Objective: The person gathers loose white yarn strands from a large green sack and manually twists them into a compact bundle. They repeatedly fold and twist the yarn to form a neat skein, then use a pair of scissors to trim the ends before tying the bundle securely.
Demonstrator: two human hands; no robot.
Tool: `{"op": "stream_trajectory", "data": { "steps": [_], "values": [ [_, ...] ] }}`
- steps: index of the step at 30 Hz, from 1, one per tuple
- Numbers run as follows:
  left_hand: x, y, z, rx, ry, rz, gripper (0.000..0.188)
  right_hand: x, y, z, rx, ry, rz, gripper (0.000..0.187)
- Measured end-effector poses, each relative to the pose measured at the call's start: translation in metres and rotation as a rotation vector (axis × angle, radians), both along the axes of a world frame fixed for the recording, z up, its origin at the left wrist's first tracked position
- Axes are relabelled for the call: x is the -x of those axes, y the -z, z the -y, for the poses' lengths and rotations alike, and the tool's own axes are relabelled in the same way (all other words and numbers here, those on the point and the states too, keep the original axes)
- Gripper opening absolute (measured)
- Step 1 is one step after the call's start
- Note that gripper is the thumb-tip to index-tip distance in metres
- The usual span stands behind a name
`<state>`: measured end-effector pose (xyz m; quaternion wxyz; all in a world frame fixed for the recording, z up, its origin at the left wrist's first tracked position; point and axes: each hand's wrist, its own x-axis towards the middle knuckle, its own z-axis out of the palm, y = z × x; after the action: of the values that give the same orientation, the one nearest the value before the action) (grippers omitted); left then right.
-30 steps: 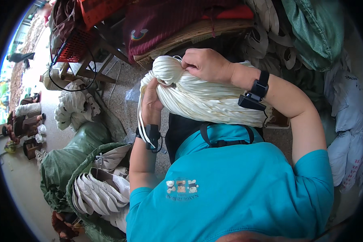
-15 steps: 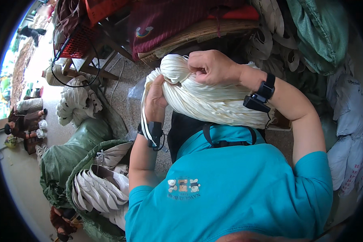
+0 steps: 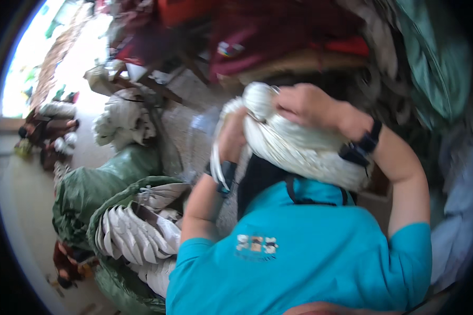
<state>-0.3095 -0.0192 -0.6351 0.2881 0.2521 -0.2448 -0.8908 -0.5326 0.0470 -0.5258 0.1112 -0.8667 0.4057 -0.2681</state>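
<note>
A thick hank of cream-white flat cord (image 3: pixel 305 152) lies across my lap, its far-left end gathered into a rounded knob (image 3: pixel 258 100). My left hand (image 3: pixel 232 134) is closed round the gathered end just left of the knob. Loose strands hang from there past my left wrist. On the other side, my right hand (image 3: pixel 307 107) has its fingers curled together right beside the knob, pinching a thin strand of the cord. Motion blur softens the fingertips. Dark devices are strapped to both wrists.
Beyond the hank stands a board draped with dark red cloth (image 3: pixel 284 39). A green sack (image 3: pixel 136 197) of stacked white curved pieces (image 3: pixel 134 233) sits at my left, near a white bundle (image 3: pixel 125 118). Pale bags (image 3: pixel 460 226) line the right; other people (image 3: pixel 50 128) sit far left.
The whole view has shifted and blurred, so the scene sits farther right and lower. Both hands stay at the knob of the hank, with little visible change in their hold.
</note>
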Motion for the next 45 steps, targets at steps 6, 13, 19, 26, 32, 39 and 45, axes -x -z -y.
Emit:
{"op": "stream_trajectory", "data": {
  "steps": [6,13,19,26,32,39,45],
  "values": [
    [0.004,-0.040,-0.014,0.503,-0.116,0.244,0.031,-0.002,-0.006,0.008,-0.095,0.031,-0.157,0.011],
    [0.008,-0.056,-0.025,0.117,-0.138,0.154,0.030,-0.015,-0.016,0.001,-0.282,0.109,-0.152,0.013],
    [0.004,-0.035,-0.014,0.104,-0.123,0.154,0.023,-0.020,-0.024,-0.014,-0.353,0.480,0.169,0.033],
    [-0.006,-0.040,0.002,0.102,-0.066,0.110,0.016,-0.022,-0.009,-0.016,-0.493,0.526,0.235,0.066],
    [-0.009,-0.053,-0.005,0.000,-0.167,-0.025,0.021,0.034,-0.007,0.002,-1.139,0.265,1.308,0.038],
    [0.002,-0.060,-0.011,0.048,-0.116,-0.009,0.018,0.042,-0.002,-0.008,-1.139,0.027,1.612,0.036],
    [0.022,-0.086,-0.015,0.146,-0.061,-0.035,0.018,0.044,-0.005,-0.013,-0.977,0.051,1.690,0.046]
  ]
}}
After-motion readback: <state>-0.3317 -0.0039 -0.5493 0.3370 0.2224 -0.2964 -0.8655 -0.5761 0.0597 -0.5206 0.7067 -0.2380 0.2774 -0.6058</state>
